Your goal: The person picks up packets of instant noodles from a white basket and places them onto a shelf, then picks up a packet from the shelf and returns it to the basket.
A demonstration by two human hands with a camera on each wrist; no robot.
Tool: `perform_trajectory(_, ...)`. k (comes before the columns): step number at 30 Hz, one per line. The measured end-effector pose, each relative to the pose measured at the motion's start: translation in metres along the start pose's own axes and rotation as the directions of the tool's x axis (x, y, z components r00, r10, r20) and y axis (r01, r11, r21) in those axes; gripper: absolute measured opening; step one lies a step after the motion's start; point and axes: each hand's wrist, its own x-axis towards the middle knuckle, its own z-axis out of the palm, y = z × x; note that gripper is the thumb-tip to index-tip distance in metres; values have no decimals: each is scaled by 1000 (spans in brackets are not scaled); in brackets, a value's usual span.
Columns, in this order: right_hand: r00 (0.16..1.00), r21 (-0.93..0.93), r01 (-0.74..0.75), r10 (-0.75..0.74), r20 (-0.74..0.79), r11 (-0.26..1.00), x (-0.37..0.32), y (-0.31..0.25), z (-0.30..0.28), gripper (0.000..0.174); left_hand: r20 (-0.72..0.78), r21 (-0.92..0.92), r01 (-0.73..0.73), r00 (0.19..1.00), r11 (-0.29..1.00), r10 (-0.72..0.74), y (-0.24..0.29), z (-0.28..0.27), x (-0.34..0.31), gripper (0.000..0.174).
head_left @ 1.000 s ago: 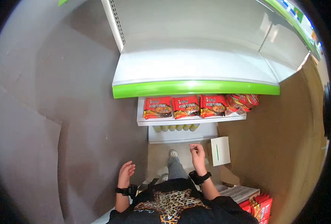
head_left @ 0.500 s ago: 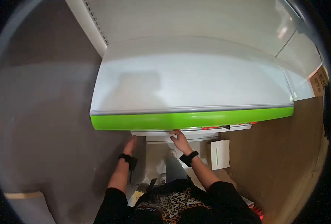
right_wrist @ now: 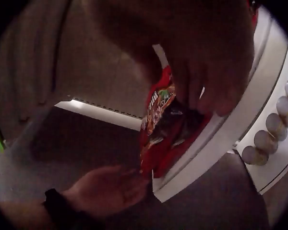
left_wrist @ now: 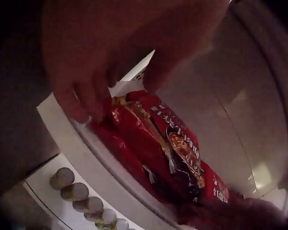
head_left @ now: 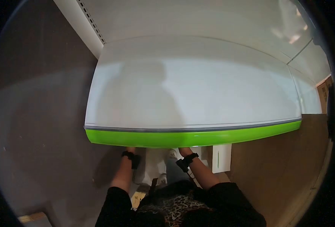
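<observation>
In the head view, the left hand and right hand are mostly hidden beneath the green-edged shelf. The left wrist view shows the left hand around one end of the red noodle packets, its thumb behind them and its fingers in front. At the other end of the packets lies the right hand. The right wrist view has the right hand curled over the red packets, fingers on the front side. The left hand touches the far end there, partly hidden.
The upper shelf overhangs both forearms. Several pale-topped containers stand on a lower shelf. A white box is right of the legs, and a brown board stands along the right side.
Both hands have moved forward under the shelf, out of most of the head view. The head view has come closer over the upper shelf, which now hides the noodle shelf.
</observation>
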Motion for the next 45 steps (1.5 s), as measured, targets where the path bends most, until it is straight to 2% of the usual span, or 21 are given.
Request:
perform_trajectory(6, 995, 210, -96, 97, 6, 973, -19, -4, 2, 34, 129, 39, -20, 992, 999, 15, -9, -4, -17, 38)
perform_trajectory(8, 975, 254, -206, 220, -24, 945, -43, -24, 12, 41, 223, -110, 18, 975, 994, 7, -24, -7, -26, 31)
perform_trajectory(9, 978, 256, -196, 209, -24, 947, -54, -32, 14, 41, 224, -108, 8, 975, 994, 17, -34, -8, -31, 31)
perform_trajectory(11, 959, 242, -235, 185, 213, 941, -76, -46, 12, 46, 373, -328, 134, 928, 935, -2, -51, -8, -41, 29)
perform_trajectory(12, 941, 249, -265, 193, 279, 931, -91, -51, 12, 51, 446, -301, 137, 895, 944, 13, -44, -6, -61, 31)
perform_trajectory(13, 943, 249, -252, 179, 280, 935, -101, -44, 8, 51, 517, -273, 138, 855, 952, 24, -41, -4, -85, 33)
perform_trajectory(15, 924, 246, -278, 188, 333, 929, -122, -25, -2, 53, 568, -281, 114, 820, 953, 70, -35, 5, -132, 40)
perform_trajectory(19, 906, 219, -316, 225, 358, 923, -175, -8, -7, 53, 548, -268, 149, 836, 952, 24, -71, 2, -170, 45)
perform_trajectory(21, 916, 152, -291, 230, 329, 944, -200, 3, -6, 52, 667, -289, 118, 737, 950, 111, -108, -9, -160, 51)
perform_trajectory(25, 935, 144, -267, 220, 278, 953, -244, 12, 15, 53, 694, -318, 87, 700, 944, 170, -141, -27, -173, 54)
perform_trajectory(29, 926, 214, -211, 125, 356, 954, -271, 21, 21, 53, 698, -356, 48, 677, 933, 232, -145, -42, -206, 55)
perform_trajectory(31, 939, 238, -191, 106, 327, 952, -293, 4, 35, 53, 665, -324, -70, 692, 944, 280, -138, -47, -230, 54)
perform_trajectory(32, 948, 261, -177, 93, 303, 949, -304, -2, 40, 53, 675, -316, -70, 684, 946, 276, -138, -48, -238, 54)
perform_trajectory(34, 963, 286, -127, 48, 266, 950, -319, 0, 45, 52, 677, -383, -111, 642, 917, 361, -139, -50, -251, 53)
perform_trajectory(37, 972, 360, -38, -49, 229, 932, -349, 5, 42, 48, 707, -338, -159, 608, 928, 362, -133, -46, -274, 51)
perform_trajectory(44, 999, 443, 43, -36, -24, 895, -420, 30, 28, 33, 827, -195, -177, 500, 965, 258, -112, -9, -318, 51)
perform_trajectory(45, 996, 446, 68, -34, -83, 893, -430, 30, 28, 33, 852, -188, -186, 458, 965, 254, -111, -3, -318, 50)
